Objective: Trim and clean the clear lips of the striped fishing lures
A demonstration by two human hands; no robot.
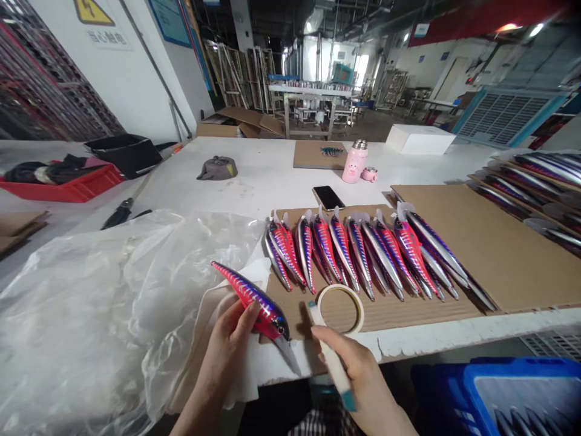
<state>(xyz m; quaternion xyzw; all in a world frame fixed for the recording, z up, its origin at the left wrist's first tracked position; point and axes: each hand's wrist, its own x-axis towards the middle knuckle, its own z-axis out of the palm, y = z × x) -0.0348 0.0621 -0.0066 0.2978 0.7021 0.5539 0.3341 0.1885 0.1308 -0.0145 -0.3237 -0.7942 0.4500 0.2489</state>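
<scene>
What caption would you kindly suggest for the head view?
Left hand holds a fishing lure, right hand a pale tool, near more lures.

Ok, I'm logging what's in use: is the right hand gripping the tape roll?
No, the right hand grips a pale stick with teal ends, while the tape roll lies on the cardboard.

Striped red-purple lure (pixel 247 290) held aslant; to right, pale stick (pixel 336 369), 2 teal ends.
</scene>
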